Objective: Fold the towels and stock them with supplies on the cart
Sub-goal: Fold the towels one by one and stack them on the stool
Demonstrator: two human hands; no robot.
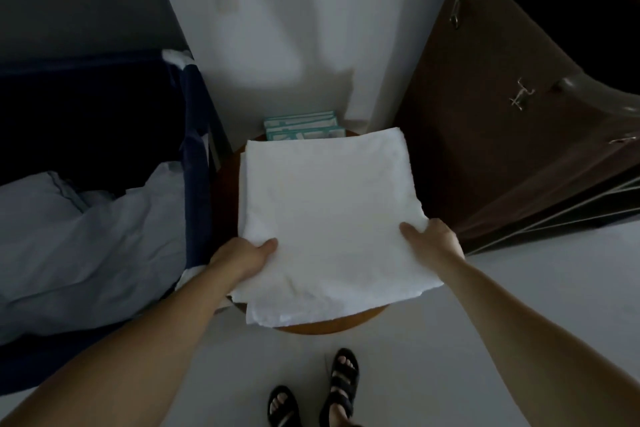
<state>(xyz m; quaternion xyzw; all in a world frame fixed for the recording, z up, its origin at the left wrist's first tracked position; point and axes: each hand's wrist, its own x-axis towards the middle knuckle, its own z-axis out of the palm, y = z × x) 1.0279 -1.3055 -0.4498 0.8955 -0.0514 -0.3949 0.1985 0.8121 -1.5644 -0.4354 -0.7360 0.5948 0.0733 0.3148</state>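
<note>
A white towel point(325, 211), folded to a rough square, lies spread over a round wooden stool point(332, 324). My left hand point(242, 256) grips its near left edge, thumb on top. My right hand point(431, 241) grips the near right corner, thumb on top as well. The fingers of both hands are hidden under the cloth. Behind the towel, at the stool's far edge, sits a small stack of teal and white packets point(303, 128).
A dark blue linen bag point(194, 163) holding pale crumpled sheets point(86, 246) stands at the left. A brown cabinet point(502, 135) with metal handles is at the right, a wire rack point(588, 204) beside it. White wall behind; my sandalled feet point(311, 392) on the pale floor.
</note>
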